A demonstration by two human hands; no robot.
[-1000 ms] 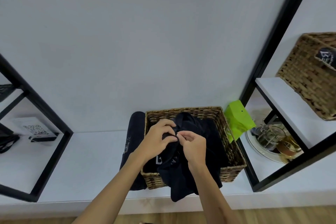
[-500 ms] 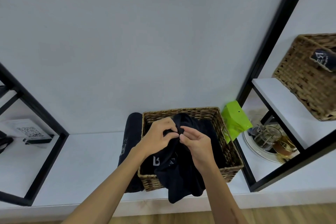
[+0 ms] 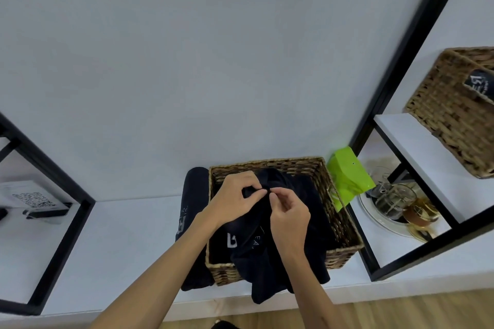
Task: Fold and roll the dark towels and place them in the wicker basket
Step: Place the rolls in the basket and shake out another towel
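Hanging end of towel: the dark towel [image 3: 263,275] hangs over the near rim of the wicker basket [image 3: 344,224] and down past the near edge of the white shelf [image 3: 128,243]; this is the part nearest to me.
Right hand: my right hand [image 3: 290,218] is over the basket, thumb and forefinger pressed together on a small fold of the towel at its top.
Left hand: my left hand [image 3: 235,199] is just beside the right one, fingers curled, and it pinches the same bunched edge from the left side.
Towel in hand: it is lifted only at the pinched point; the rest lies loose in the basket, with white letters showing near the middle.
Second towel: a rolled dark towel [image 3: 193,219] lies on the shelf, touching the left wall of the basket, outside it.
Step in hand: I judge that I am finding an edge or a corner of the loose towel, so the folding is not yet begun for this one.
Next move: I think both hands need to slide apart along the edge, lift the towel clear of the basket and open it flat on the shelf.
Far side: a green bag [image 3: 347,179] leans at the far right corner of the basket, near a glass jar [image 3: 394,199].
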